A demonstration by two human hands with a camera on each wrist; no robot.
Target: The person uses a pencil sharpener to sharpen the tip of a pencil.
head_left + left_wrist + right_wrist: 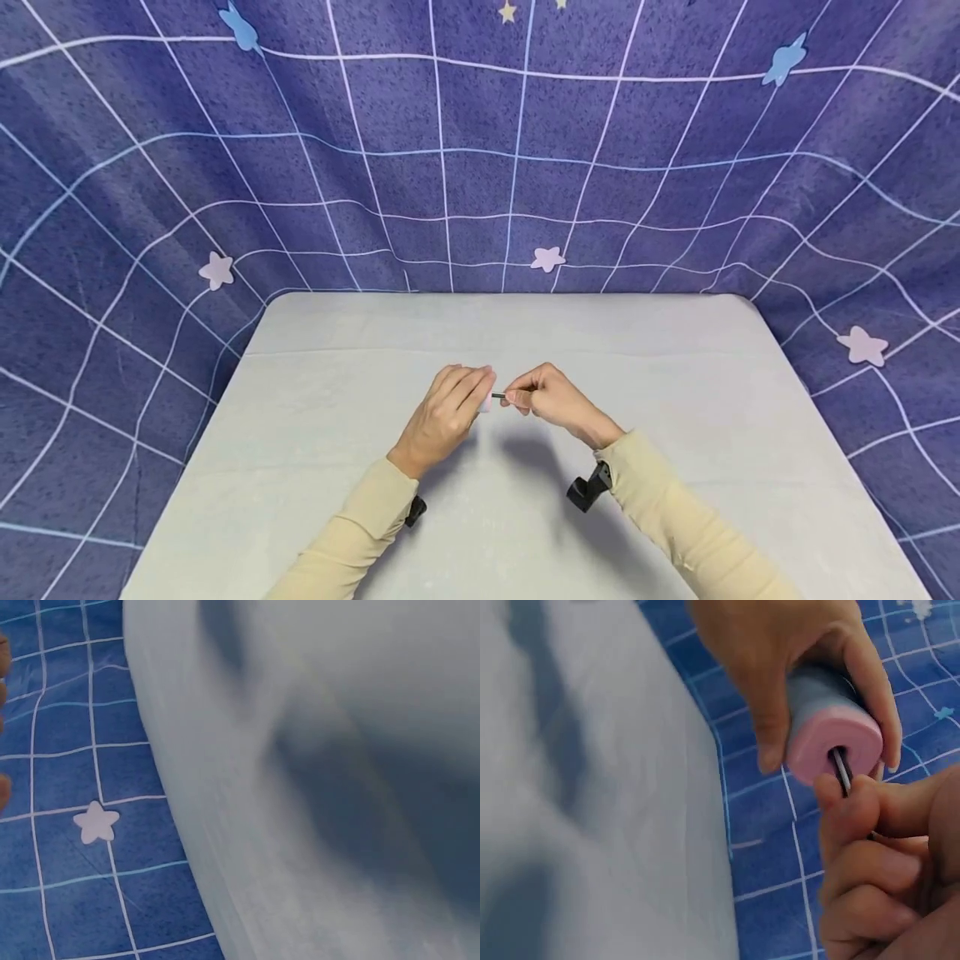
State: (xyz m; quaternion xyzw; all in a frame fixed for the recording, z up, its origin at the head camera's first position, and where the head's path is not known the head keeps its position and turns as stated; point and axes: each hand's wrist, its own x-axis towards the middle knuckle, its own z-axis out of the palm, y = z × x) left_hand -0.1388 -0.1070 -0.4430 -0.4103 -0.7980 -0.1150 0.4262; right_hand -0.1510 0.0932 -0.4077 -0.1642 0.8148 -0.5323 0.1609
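Observation:
My left hand grips a grey-blue cylinder with a pink end, thumb and fingers on opposite sides of it in the right wrist view. A small hole sits in the pink face. Into that hole runs a thin dark rod with a silvery shine. My right hand pinches the rod's outer part between thumb and forefinger, close to the pink face. Most of the cylinder is hidden behind the left hand in the head view. Only a few fingertips show at the left wrist view's edge.
A white-covered table lies beneath both hands, which cast shadows on it. Around its back and sides hangs a blue curtain with a grid and stars. A black wrist camera sits at the right sleeve.

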